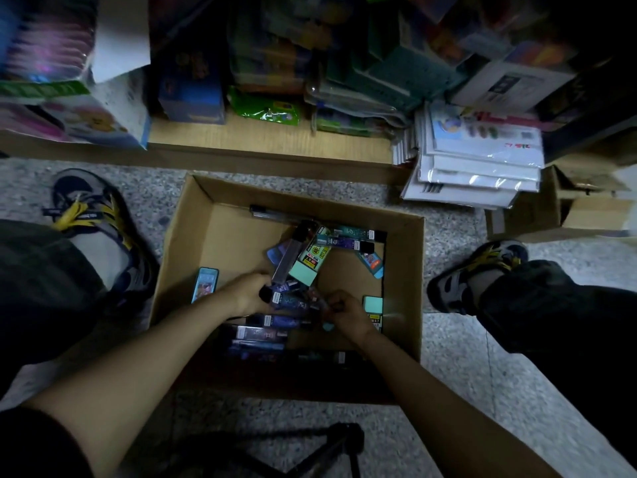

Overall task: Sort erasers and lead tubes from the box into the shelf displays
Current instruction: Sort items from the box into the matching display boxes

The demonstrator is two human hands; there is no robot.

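Mid brown cardboard box (404, 267), left hand (245, 294) grips bundled dark plastic lead tubes (288, 257); right hand (345, 313) pinches another; the crowded bundle may spill.

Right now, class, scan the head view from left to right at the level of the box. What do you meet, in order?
Left shoe → turquoise eraser by the left wall of the box → left hand → right hand → right shoe.
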